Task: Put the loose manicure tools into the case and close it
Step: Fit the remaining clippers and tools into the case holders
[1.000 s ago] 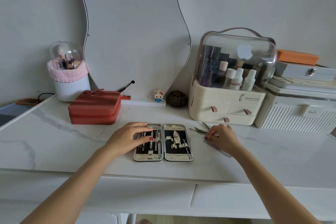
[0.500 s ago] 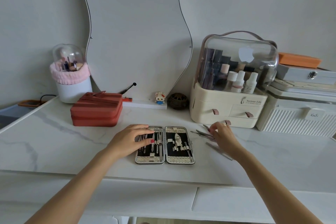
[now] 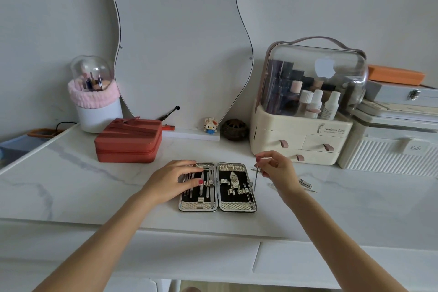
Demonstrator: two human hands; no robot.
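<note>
Since half-second ago: right hand lifted off marble, now raised with tool.

Left hand [image 3: 174,179], fingers flat, slightly spread, presses left half of open black-lined silver manicure case [image 3: 217,187], likely steadying it.

Right hand [image 3: 276,170], at case's 3 o'clock, pinches thin steel tool [image 3: 255,179], hanging vertical beside right half.

Remaining loose tools [image 3: 305,184] on white marble counter [image 3: 83,187], further toward 3 o'clock.

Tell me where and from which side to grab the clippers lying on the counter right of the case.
Pinch the clippers across their long edges, from above. They lie flat on the counter, and the right hand covers their near end.
</note>
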